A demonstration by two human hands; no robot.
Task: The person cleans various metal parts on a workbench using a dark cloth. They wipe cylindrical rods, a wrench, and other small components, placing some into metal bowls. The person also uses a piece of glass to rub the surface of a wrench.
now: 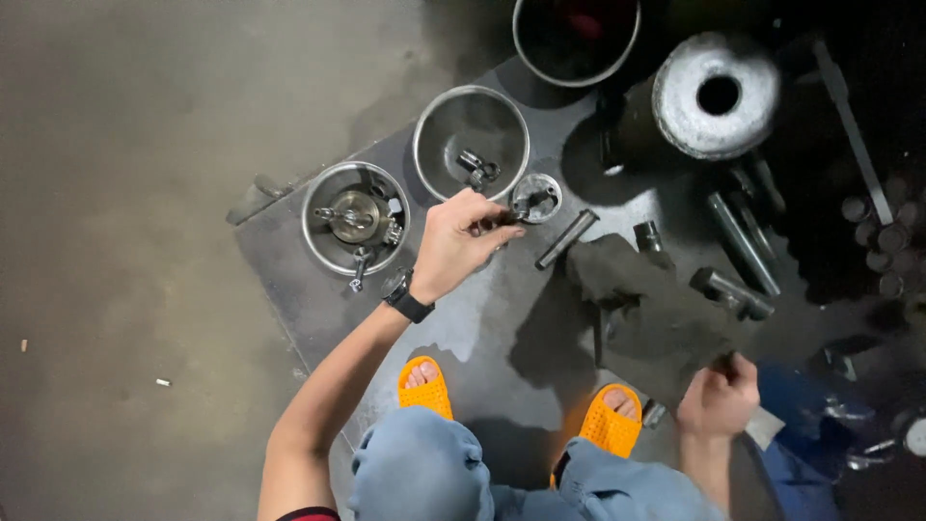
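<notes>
Left hand (461,241) pinches a small dark part (502,221) beside the small bowl (536,197); right hand (719,397) grips the dark rag (646,299) at the metal sheet's (309,299) near edge.

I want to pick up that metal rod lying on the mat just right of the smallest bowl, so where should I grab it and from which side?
Grip the metal rod around its middle, coming straight down from above with fingers across its width. It lies flat and slanted on the mat, both long sides bare. The dark rag lies close to its lower end, so the upper half looks easier.
</notes>
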